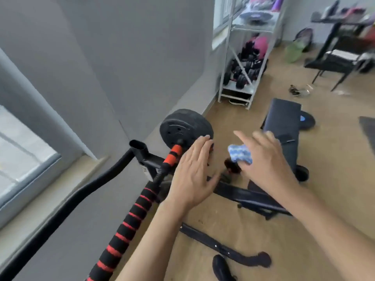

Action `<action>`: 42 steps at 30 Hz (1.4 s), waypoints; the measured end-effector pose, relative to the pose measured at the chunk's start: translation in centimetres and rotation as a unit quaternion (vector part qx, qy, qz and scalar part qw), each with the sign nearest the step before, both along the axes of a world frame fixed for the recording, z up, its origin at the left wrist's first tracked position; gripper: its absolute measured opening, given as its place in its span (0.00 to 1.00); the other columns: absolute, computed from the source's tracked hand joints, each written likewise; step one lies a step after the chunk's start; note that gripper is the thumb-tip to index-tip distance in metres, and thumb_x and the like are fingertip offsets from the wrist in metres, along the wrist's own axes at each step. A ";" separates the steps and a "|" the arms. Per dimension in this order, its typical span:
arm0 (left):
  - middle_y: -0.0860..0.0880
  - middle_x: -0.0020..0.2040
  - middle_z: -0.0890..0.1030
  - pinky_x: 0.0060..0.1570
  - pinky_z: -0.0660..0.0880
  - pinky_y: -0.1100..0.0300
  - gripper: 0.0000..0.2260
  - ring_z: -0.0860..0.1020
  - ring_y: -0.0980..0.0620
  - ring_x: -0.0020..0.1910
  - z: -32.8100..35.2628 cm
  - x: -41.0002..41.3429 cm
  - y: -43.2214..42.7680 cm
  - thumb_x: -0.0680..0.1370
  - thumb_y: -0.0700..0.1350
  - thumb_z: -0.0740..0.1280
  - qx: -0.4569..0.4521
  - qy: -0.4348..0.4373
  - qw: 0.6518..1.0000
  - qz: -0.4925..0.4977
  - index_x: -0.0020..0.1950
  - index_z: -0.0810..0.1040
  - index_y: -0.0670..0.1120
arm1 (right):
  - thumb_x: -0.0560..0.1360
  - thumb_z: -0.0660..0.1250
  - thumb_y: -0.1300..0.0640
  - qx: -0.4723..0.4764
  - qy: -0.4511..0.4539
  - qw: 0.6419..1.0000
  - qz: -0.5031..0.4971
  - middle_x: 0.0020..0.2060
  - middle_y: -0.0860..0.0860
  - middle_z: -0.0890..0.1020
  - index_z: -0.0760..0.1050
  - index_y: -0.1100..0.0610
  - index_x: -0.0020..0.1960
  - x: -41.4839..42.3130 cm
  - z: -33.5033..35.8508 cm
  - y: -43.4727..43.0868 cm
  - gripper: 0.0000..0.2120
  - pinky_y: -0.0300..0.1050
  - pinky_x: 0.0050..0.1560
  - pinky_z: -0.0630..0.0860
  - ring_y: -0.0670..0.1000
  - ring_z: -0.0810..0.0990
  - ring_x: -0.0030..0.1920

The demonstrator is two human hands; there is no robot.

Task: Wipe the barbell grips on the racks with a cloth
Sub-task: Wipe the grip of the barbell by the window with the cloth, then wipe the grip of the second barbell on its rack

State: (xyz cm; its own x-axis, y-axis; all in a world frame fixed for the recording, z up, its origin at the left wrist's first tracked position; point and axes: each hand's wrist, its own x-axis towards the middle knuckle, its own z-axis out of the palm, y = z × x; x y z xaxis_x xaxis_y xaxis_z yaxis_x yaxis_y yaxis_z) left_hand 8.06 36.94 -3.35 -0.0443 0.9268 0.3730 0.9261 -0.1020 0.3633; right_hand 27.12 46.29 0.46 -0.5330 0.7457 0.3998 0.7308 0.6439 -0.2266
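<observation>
A barbell lies on a black rack (149, 160), running from the lower left up to a black weight plate (183, 127). Its grip (129, 220) is black foam with red stripes, and a red collar (173, 155) sits just below the plate. My left hand (191, 171) hovers flat beside the collar with straight fingers, holding nothing. My right hand (265, 161) is to the right of it and holds a bunched blue and white cloth (239, 154) under its fingers, with the index finger stretched out. The cloth is clear of the bar.
A black padded bench (284, 126) stands behind my right hand, with its frame bars (249, 196) on the wooden floor. A white shelf (241, 78) of dumbbells stands by the wall. A grey wall and window sill (50, 187) close the left side.
</observation>
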 end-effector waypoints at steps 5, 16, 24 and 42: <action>0.47 0.86 0.52 0.83 0.50 0.55 0.33 0.47 0.52 0.85 0.6 13.2 5.9 0.87 0.61 0.56 0.008 0.011 0.981 -0.195 0.85 0.55 0.43 | 0.72 0.70 0.67 -0.065 0.021 0.975 -0.213 0.61 0.54 0.72 0.73 0.53 0.72 14.9 1.3 -1.2 0.29 0.57 0.62 0.73 0.59 0.71 0.61; 0.44 0.86 0.39 0.83 0.45 0.50 0.38 0.39 0.46 0.84 -3.9 55.6 10.3 0.85 0.63 0.51 -0.032 0.148 0.842 -0.519 0.86 0.45 0.40 | 0.79 0.61 0.64 -0.201 -0.049 0.808 -0.552 0.82 0.57 0.55 0.52 0.57 0.83 54.7 -2.6 -14.3 0.35 0.52 0.73 0.64 0.57 0.56 0.81; 0.44 0.86 0.39 0.82 0.45 0.51 0.37 0.39 0.46 0.85 -8.2 89.3 11.5 0.86 0.59 0.57 -0.076 0.259 0.745 -0.610 0.86 0.43 0.41 | 0.77 0.62 0.62 -0.237 -0.030 0.679 -0.694 0.79 0.58 0.61 0.55 0.59 0.80 84.1 -7.4 -20.3 0.33 0.52 0.72 0.68 0.58 0.61 0.78; 0.42 0.85 0.37 0.83 0.46 0.50 0.36 0.39 0.45 0.84 -16.0 141.0 34.9 0.88 0.55 0.54 -0.151 0.323 0.726 -0.589 0.84 0.37 0.39 | 0.78 0.68 0.56 -0.333 -0.071 0.623 -0.704 0.81 0.60 0.55 0.43 0.56 0.83 133.4 -14.2 4.6 0.44 0.55 0.76 0.63 0.61 0.53 0.82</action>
